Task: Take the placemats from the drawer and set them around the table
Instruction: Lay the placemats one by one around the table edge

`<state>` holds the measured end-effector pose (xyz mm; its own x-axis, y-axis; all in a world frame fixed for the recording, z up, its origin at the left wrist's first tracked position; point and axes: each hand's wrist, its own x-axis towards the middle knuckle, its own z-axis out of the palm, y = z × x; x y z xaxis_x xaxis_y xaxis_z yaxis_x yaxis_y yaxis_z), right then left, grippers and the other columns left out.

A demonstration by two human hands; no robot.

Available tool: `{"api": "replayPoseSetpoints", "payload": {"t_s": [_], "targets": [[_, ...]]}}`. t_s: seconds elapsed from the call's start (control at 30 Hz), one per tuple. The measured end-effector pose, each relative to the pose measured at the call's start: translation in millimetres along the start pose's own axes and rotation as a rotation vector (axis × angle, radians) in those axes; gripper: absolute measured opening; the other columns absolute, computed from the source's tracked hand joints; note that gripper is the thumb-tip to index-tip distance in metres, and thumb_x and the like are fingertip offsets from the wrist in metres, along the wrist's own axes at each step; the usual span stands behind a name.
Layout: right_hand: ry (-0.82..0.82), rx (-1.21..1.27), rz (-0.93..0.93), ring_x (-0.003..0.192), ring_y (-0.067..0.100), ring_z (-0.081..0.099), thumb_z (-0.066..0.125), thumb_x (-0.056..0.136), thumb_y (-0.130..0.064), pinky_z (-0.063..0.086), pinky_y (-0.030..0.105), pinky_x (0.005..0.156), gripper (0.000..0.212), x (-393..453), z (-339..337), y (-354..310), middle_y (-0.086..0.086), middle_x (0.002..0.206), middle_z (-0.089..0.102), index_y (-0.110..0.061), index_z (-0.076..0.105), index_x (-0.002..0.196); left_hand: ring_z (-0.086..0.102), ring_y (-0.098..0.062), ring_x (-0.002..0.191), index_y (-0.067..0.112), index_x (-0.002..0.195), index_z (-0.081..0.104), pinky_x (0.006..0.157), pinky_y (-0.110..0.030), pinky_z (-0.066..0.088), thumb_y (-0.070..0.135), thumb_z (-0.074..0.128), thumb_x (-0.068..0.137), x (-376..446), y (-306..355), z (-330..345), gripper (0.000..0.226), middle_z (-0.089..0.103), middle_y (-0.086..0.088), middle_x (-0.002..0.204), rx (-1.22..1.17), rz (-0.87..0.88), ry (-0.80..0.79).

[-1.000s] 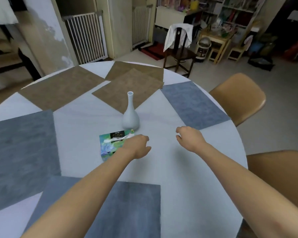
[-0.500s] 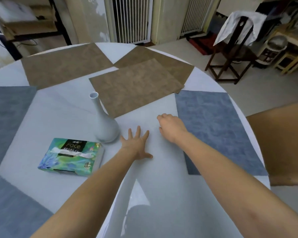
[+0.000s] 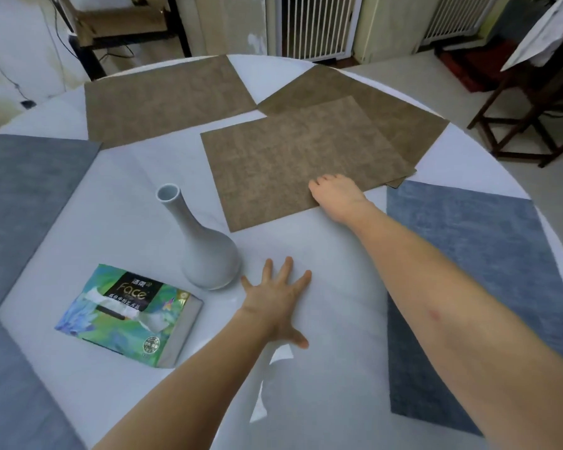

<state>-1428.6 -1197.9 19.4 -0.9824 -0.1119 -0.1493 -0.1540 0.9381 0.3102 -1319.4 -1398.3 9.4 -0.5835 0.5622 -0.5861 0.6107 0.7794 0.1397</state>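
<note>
Several placemats lie around a round white table (image 3: 332, 378). One brown placemat (image 3: 283, 164) lies askew on top of a second brown one (image 3: 403, 121) at the far right. My right hand (image 3: 337, 198) sits on the top mat's near edge, fingers curled onto it, thumb hidden. My left hand (image 3: 278, 303) lies flat on the bare tabletop with fingers spread, just right of the vase. A third brown mat (image 3: 166, 99) lies at the far left. A blue mat (image 3: 468, 254) lies at the right under my right forearm, and grey-blue mats (image 3: 23, 196) lie at the left.
A white bottle-neck vase (image 3: 202, 248) stands at the table's centre, with a green tissue pack (image 3: 127, 313) in front of it. Beyond the table are a dark wooden chair (image 3: 533, 102) draped with white cloth, white gates (image 3: 312, 24) and a shelf.
I have leaned in over the table. My right hand moved forward from bare tabletop onto the top brown mat's near edge. My left hand opened flat beside the vase.
</note>
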Motion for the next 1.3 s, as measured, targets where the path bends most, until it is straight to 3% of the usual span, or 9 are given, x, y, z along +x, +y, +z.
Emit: {"api": "replayPoseSetpoints", "payload": {"t_s": [0.4, 0.53, 0.63, 0.7, 0.77, 0.9, 1.0, 1.13, 1.3], "targets": [[-0.052, 0.088, 0.092, 0.101, 0.034, 0.064, 0.049, 0.085, 0.006, 0.049, 0.037, 0.081, 0.027, -5.9, -21.7, -3.8, 0.018, 0.107, 0.067, 0.000, 0.065, 0.105, -0.016, -0.036, 0.146, 0.037, 0.151, -0.012, 0.110, -0.069, 0.013, 0.063, 0.073, 0.069, -0.9, -1.2, -1.0, 0.121, -0.023, 0.001, 0.159, 0.007, -0.006, -0.016], [0.049, -0.172, 0.091, 0.045, 0.020, 0.058, 0.077, 0.041, -0.007, 0.046, 0.021, 0.050, 0.018, -36.5, -45.1, 18.3, 0.003, 0.050, 0.059, -0.012, 0.064, 0.052, -0.020, -0.036, 0.146, 0.038, 0.151, -0.016, 0.112, -0.069, 0.008, 0.062, 0.071, 0.071, -4.8, -1.6, -1.9, 0.120, -0.028, 0.000, 0.158, 0.005, -0.019, -0.064], [0.113, -0.222, 0.147, 0.051, 0.022, 0.058, 0.047, 0.065, -0.001, 0.049, 0.027, 0.058, 0.022, -70.0, -40.0, 37.0, 0.005, 0.061, 0.061, -0.011, 0.066, 0.067, 0.006, -0.039, 0.147, 0.027, 0.154, 0.003, 0.113, -0.059, 0.017, 0.046, 0.071, 0.080, -10.8, 12.1, -8.8, 0.102, -0.005, -0.008, 0.161, 0.069, -0.025, -0.063], [0.183, -0.279, 0.185, 0.069, 0.030, 0.063, 0.034, 0.074, 0.008, 0.052, 0.036, 0.072, 0.037, -98.5, -53.1, 47.9, 0.014, 0.081, 0.065, -0.003, 0.065, 0.091, 0.044, -0.034, 0.129, 0.017, 0.138, 0.039, 0.103, -0.042, 0.036, 0.022, 0.060, 0.089, -24.1, 37.8, -19.4, 0.054, 0.041, -0.009, 0.143, 0.097, 0.073, 0.144], [0.199, -0.255, 0.212, 0.081, 0.034, 0.064, 0.046, 0.080, 0.007, 0.052, 0.040, 0.080, 0.028, -129.2, -68.9, 53.5, 0.019, 0.094, 0.065, 0.001, 0.061, 0.103, 0.057, -0.029, 0.111, 0.015, 0.117, 0.054, 0.087, -0.034, 0.045, 0.013, 0.053, 0.090, -43.2, 65.0, -32.0, 0.028, 0.060, -0.006, 0.119, 0.093, 0.200, 0.410], [0.246, -0.179, 0.289, 0.097, 0.038, 0.066, 0.063, 0.079, 0.000, 0.051, 0.043, 0.092, 0.037, -193.6, -109.1, 53.4, 0.027, 0.112, 0.064, 0.005, 0.060, 0.115, 0.051, -0.032, 0.129, 0.012, 0.129, 0.060, 0.104, -0.040, 0.043, 0.012, 0.071, 0.076, -85.2, 93.6, -61.6, 0.054, 0.057, -0.012, 0.136, 0.154, 0.459, 0.958], [0.311, -0.172, 0.281, 0.108, 0.038, 0.062, 0.066, 0.080, -0.005, 0.048, 0.045, 0.098, 0.042, -245.1, -140.2, 42.6, 0.028, 0.119, 0.061, 0.005, 0.059, 0.121, 0.034, -0.033, 0.141, 0.008, 0.146, 0.039, 0.115, -0.044, 0.026, 0.012, 0.066, 0.076, -122.3, 108.2, -82.9, 0.075, 0.037, -0.018, 0.151, 0.213, 0.403, 1.113], [0.368, -0.254, 0.300, 0.093, 0.034, 0.068, 0.078, 0.067, -0.005, 0.053, 0.044, 0.091, 0.040, -319.4, -172.9, 20.4, 0.021, 0.099, 0.070, -0.001, 0.068, 0.105, 0.062, -0.027, 0.109, 0.013, 0.151, 0.024, 0.083, -0.034, 0.048, 0.016, 0.059, 0.090, -191.2, 135.7, -101.2, 0.070, 0.062, -0.006, 0.121, 0.127, 0.127, 0.930], [0.321, -0.217, 0.243, 0.090, 0.030, 0.063, 0.057, 0.083, -0.001, 0.047, 0.038, 0.088, 0.024, -415.0, -215.8, -24.1, 0.011, 0.093, 0.067, -0.008, 0.063, 0.105, 0.064, -0.033, 0.104, 0.011, 0.112, 0.063, 0.079, -0.035, 0.048, 0.001, 0.047, 0.091, -271.5, 128.5, -81.3, 0.029, 0.066, -0.012, 0.111, 0.181, 0.064, 0.725]]}}
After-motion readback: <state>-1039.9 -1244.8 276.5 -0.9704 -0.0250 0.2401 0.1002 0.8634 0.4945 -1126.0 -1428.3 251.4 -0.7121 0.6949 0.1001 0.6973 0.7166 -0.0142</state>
